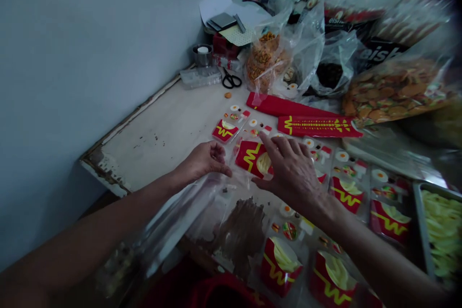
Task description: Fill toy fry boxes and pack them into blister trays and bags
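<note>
My right hand (pixel 290 161) is over a clear packet (pixel 249 158) with a red, yellow-zigzag holder and pale, cream-coloured pieces inside. Its thumb and index finger lie on either side of the packet's right end. To the left, my left hand (pixel 211 160) has curled fingers and its thumb held apart, with a gap between them. Clear plastic film (pixel 180 214) trails below the left hand; whether the fingers touch it I cannot tell. A similar packet (pixel 227 125) lies flat just behind. More such packets (pixel 281 264) lie in rows to the right and in front.
On the right stands a metal tray (pixel 422 231) of pale slices. Behind are red printed sleeves (pixel 317 126), a bag of round orange-brown snacks (pixel 393 89), another snack bag (pixel 265 60), black scissors (pixel 231 79) and a metal cup (pixel 202 56). A wall (pixel 72 57) borders the worn table's left side.
</note>
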